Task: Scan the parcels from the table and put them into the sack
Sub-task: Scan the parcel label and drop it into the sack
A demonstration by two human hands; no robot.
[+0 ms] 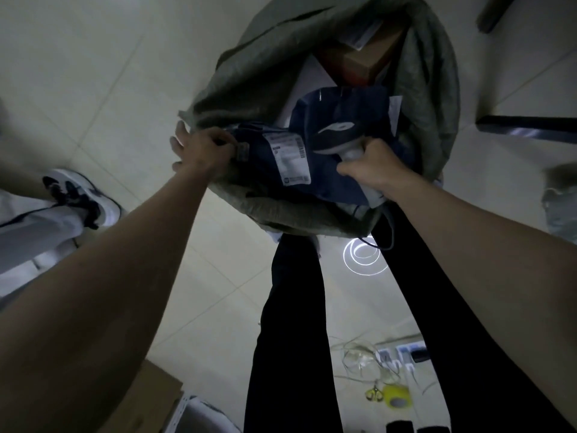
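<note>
At frame centre, left hand grips sack rim w/ blue parcel; right hand fingers curled round scanner.

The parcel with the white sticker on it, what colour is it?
Dark blue. The parcel lies in the mouth of the grey-green sack; the head view shows it.

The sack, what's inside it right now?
In the sack: a blue parcel on top, gripped by the left hand, another blue bag behind it, and a brown box deeper in. Anything under them is covered.
</note>
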